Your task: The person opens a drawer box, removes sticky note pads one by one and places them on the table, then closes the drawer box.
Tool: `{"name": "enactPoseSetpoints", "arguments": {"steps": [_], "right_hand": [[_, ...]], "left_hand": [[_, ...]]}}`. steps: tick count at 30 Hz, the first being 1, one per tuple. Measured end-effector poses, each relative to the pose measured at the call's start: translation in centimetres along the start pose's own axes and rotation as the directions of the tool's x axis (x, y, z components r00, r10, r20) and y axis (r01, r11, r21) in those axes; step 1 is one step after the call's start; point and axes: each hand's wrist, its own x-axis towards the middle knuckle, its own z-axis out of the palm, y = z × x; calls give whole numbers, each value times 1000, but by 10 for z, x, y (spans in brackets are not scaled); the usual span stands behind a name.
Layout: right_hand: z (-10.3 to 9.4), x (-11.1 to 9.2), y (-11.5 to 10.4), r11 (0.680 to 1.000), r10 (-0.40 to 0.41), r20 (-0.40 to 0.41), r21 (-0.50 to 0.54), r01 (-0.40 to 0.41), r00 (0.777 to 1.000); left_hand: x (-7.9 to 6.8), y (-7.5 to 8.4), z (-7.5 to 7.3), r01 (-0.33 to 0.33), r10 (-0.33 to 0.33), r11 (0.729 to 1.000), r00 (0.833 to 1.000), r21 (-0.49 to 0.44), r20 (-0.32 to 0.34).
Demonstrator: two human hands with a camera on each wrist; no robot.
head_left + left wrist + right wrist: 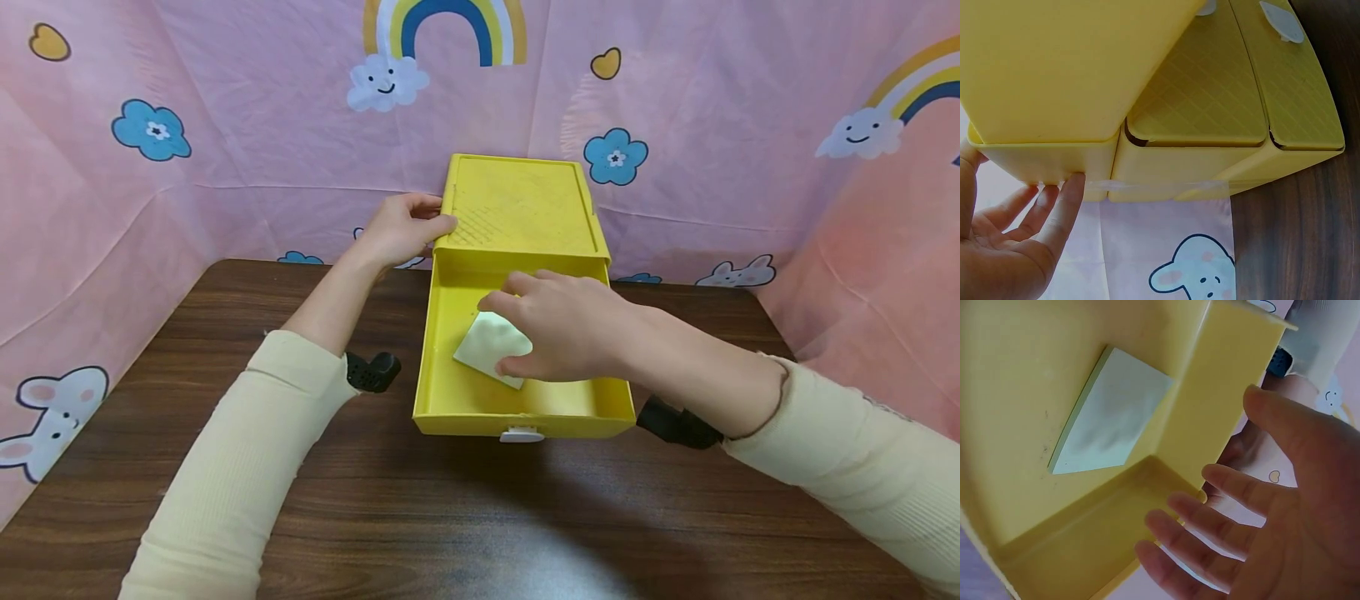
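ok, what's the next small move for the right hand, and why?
Probably lower the right hand to pinch the pale pad: it lies in the open drawer, and the right wrist view shows the fingers spread and clear of it, while the left hand rests against the cabinet.

Smooth plastic drawer (465,426), matt paper pad (489,343), faintly glossy wood-grain tabletop (375,517), wrinkly cloth backdrop (285,117).

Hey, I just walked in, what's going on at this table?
A person's left hand touches the side of a yellow plastic drawer unit whose top drawer stands open. Their right hand hovers over the drawer, holding nothing. A thin, pale green, squarish pad lies flat inside, untouched.
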Motion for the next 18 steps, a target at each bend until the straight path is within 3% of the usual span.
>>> {"name": "enactPoseSetpoints", "arguments": {"steps": [9, 18], "right_hand": [[3, 17, 2, 998, 58, 74, -17, -56, 996], [9, 29, 3, 998, 58, 142, -38, -53, 988]], "left_hand": [[-1, 1, 0, 0, 0, 1000, 1000, 6, -4], [0, 1, 1, 0, 0, 1000, 1000, -11, -2]]}}
